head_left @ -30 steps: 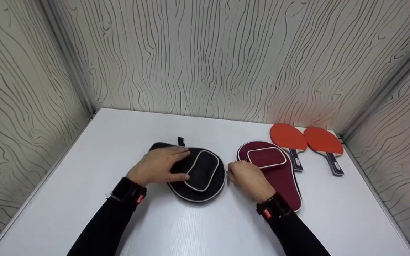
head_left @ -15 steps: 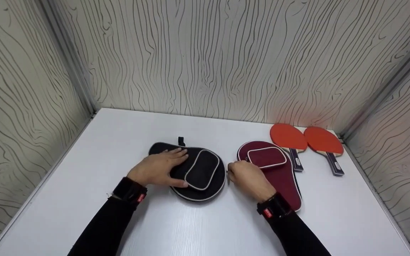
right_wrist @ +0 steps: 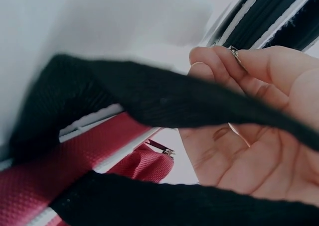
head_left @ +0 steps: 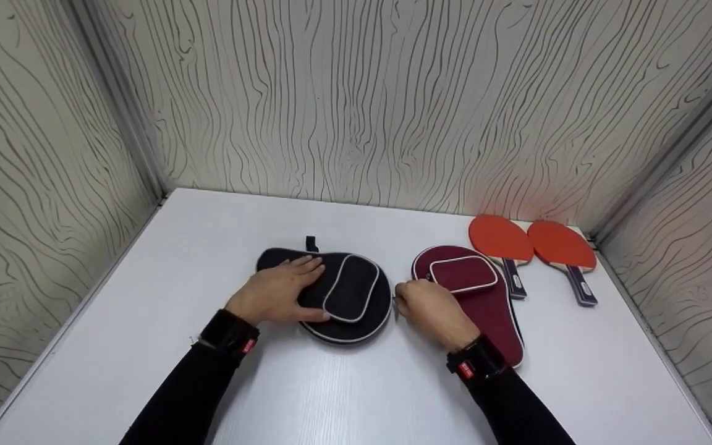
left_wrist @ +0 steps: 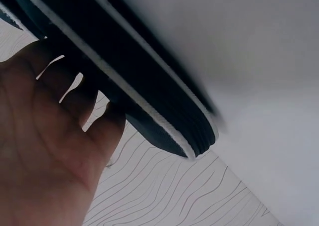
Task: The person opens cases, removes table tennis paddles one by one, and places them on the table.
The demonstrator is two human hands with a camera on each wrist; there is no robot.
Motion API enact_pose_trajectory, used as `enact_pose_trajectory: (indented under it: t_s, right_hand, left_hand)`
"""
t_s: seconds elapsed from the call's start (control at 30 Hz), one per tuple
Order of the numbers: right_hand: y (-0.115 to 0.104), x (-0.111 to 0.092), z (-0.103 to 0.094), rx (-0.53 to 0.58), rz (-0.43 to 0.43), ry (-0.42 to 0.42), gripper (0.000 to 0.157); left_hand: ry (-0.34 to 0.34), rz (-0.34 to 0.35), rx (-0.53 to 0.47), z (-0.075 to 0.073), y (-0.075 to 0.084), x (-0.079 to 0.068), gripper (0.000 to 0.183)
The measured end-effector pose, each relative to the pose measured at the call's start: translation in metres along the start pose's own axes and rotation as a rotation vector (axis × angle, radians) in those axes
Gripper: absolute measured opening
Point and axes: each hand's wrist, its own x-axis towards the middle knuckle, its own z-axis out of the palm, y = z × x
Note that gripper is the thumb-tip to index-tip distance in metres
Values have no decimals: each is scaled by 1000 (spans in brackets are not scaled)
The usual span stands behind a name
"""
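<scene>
Sleeves (head_left: 173, 389) of black cloth hang over a white table (head_left: 331, 402). The left hand (head_left: 277, 292) lies spread on a black bag (head_left: 353, 289) in the table's middle. The right hand (head_left: 431, 312) pinches a small metal zip pull (right_wrist: 235, 54) at the bag's round end. Just to the right lies a red bag (head_left: 487, 315), partly hidden by that hand. Farther back are two red bats (head_left: 501, 238), then a wall (head_left: 343, 105) with wavy lines.

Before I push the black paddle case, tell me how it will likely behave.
The black paddle case probably slides rather than tips, since it lies low on the table. It may yield slightly, looking fabric-covered, but its smooth outline suggests it would keep shape.
</scene>
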Motion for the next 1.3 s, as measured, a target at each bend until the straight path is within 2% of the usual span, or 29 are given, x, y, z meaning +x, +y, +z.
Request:
enact_pose_trajectory:
  t_s: [0.5,1.03,1.3]
  right_hand:
    - [-7,-5,2,-27,-61,49,19]
    - [-18,-5,3,15,-72,1,19]
    - [-24,-5,5,28,-115,-13,15]
  left_hand:
    - [71,-56,-18,2,0,0,111]
    - [99,-115,-26,5,4,5,112]
    - [113,-156,-15,7,7,6,112]
